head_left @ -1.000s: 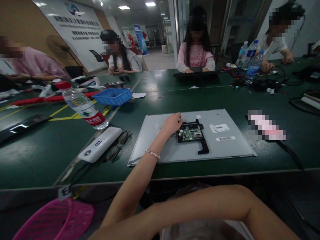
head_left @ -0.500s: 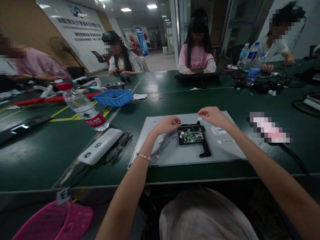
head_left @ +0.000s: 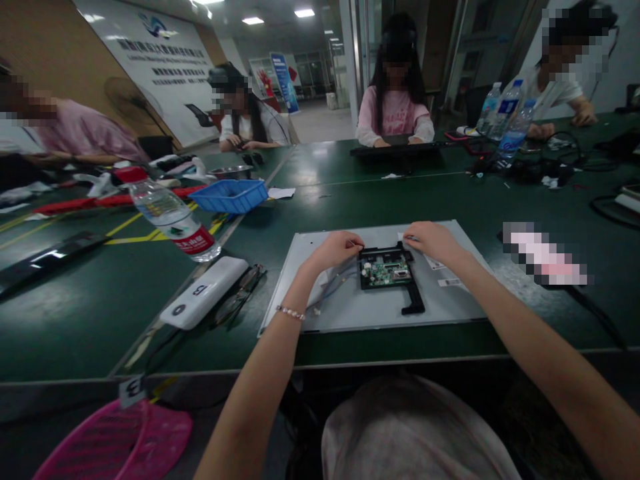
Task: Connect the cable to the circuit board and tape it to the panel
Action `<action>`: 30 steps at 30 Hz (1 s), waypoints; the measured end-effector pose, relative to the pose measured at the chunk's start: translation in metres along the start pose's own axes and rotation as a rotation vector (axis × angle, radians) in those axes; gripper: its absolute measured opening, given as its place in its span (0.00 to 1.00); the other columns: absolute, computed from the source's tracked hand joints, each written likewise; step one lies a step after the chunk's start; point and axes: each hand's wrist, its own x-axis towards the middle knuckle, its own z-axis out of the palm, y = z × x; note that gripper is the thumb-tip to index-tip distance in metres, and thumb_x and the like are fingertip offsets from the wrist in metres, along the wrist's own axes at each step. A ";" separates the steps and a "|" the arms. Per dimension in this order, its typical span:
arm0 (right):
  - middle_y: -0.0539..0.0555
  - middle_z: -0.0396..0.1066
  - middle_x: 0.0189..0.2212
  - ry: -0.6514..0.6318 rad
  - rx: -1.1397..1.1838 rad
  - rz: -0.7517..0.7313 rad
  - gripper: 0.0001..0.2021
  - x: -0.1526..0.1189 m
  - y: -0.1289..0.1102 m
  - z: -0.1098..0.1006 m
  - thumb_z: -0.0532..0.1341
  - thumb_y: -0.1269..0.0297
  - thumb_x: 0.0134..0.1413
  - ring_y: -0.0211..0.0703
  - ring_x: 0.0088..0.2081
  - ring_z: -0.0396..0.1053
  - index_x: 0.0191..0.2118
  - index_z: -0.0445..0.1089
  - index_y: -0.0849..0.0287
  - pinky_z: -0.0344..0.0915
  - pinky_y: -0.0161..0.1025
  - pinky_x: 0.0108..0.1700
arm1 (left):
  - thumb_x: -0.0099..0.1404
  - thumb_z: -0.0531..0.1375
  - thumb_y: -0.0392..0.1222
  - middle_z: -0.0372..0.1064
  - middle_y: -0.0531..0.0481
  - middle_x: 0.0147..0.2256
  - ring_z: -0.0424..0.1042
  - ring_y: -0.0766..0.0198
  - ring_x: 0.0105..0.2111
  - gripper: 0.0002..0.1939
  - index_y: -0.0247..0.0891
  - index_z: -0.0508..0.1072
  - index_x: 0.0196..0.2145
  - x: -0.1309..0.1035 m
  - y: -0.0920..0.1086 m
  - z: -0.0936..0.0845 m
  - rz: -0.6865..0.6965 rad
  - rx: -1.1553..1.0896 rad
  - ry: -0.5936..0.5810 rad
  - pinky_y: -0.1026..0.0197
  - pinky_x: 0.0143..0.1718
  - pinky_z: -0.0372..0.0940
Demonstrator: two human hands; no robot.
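A flat grey panel (head_left: 300, 267) lies on the green table in front of me. On its middle sits a black bracket (head_left: 413, 297) with a green circuit board (head_left: 383, 272) in it. My left hand (head_left: 336, 250) is closed in a pinch at the bracket's upper left corner; what its fingertips hold is too small to name. Thin grey cables (head_left: 334, 287) run from the board's left side across the panel. Beyond the bracket's upper right corner, my right hand (head_left: 434, 241) pinches too, with a small pale bit at its fingertips that I cannot make out.
Left of the panel are a white power bank (head_left: 204, 292), folded glasses (head_left: 239, 297), a water bottle (head_left: 175, 217) and a blue tray (head_left: 233, 197). A blurred-out pink device (head_left: 545, 253) lies right. Several people sit around the table. A pink basket (head_left: 160, 437) stands below.
My right hand has shifted slightly down and right, closer to the panel, its fingers more curled. The left hand stays at the bracket's corner. The whole view has moved slightly.
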 end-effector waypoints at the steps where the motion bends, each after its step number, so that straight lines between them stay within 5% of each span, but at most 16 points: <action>1: 0.57 0.75 0.39 0.004 -0.022 -0.002 0.09 0.000 0.000 0.001 0.57 0.66 0.59 0.47 0.42 0.71 0.40 0.75 0.58 0.61 0.38 0.39 | 0.61 0.55 0.35 0.75 0.51 0.32 0.72 0.66 0.31 0.10 0.35 0.76 0.35 0.000 -0.001 0.001 0.006 -0.005 0.004 0.66 0.34 0.65; 13: 0.55 0.75 0.42 0.143 0.093 0.025 0.10 0.006 -0.021 -0.007 0.56 0.67 0.61 0.45 0.43 0.71 0.42 0.74 0.59 0.63 0.38 0.42 | 0.61 0.56 0.35 0.75 0.50 0.31 0.72 0.66 0.31 0.10 0.35 0.77 0.36 0.001 -0.002 0.001 0.002 0.015 0.008 0.66 0.34 0.65; 20: 0.56 0.76 0.40 0.053 0.131 0.008 0.09 0.013 -0.052 -0.004 0.57 0.69 0.59 0.46 0.43 0.71 0.39 0.75 0.59 0.62 0.38 0.43 | 0.61 0.56 0.36 0.75 0.50 0.30 0.73 0.66 0.30 0.09 0.35 0.76 0.36 0.003 -0.002 0.002 -0.020 0.011 -0.005 0.66 0.34 0.65; 30: 0.56 0.76 0.39 0.008 0.192 -0.019 0.11 0.018 -0.056 0.007 0.55 0.67 0.61 0.46 0.42 0.71 0.41 0.75 0.57 0.62 0.38 0.41 | 0.60 0.56 0.35 0.74 0.50 0.31 0.72 0.66 0.31 0.09 0.35 0.76 0.35 0.003 -0.001 0.004 -0.027 0.030 0.010 0.66 0.34 0.65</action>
